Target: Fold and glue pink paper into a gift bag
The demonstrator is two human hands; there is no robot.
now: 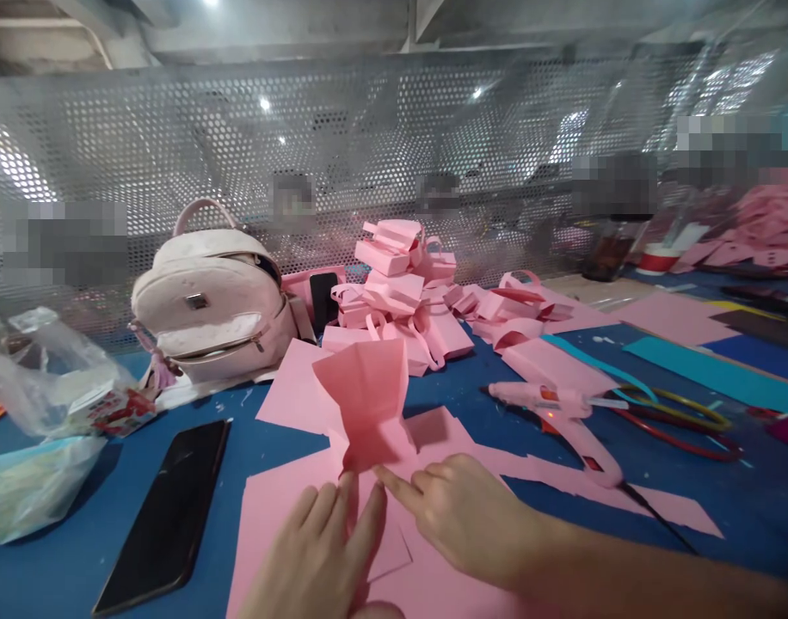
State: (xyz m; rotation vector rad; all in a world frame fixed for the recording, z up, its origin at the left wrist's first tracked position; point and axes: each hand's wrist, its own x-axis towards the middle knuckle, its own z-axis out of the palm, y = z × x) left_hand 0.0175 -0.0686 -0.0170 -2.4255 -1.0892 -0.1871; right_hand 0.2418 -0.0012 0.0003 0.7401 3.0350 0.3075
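Observation:
A partly folded pink paper box (374, 395) stands with raised, creased walls on flat pink paper (271, 507). My left hand (323, 537) is at its near side, its index and middle fingers closed about a small fold of it. From the right, my right hand (464, 516) touches the same near edge with its stretched index fingertip, its other fingers bent and holding nothing visible. My right thumb is hidden. A pink glue gun (562, 421) with a lit orange light lies to the right, a glue stick in its back end.
Finished-looking pink paper bags (400, 292) are heaped at the back. A pale backpack (213, 301), a dark phone (168, 516) and plastic bags (39, 490) occupy the left. Scissors (678, 421) and a teal paper strip (723, 370) lie on the right of the blue table (658, 456).

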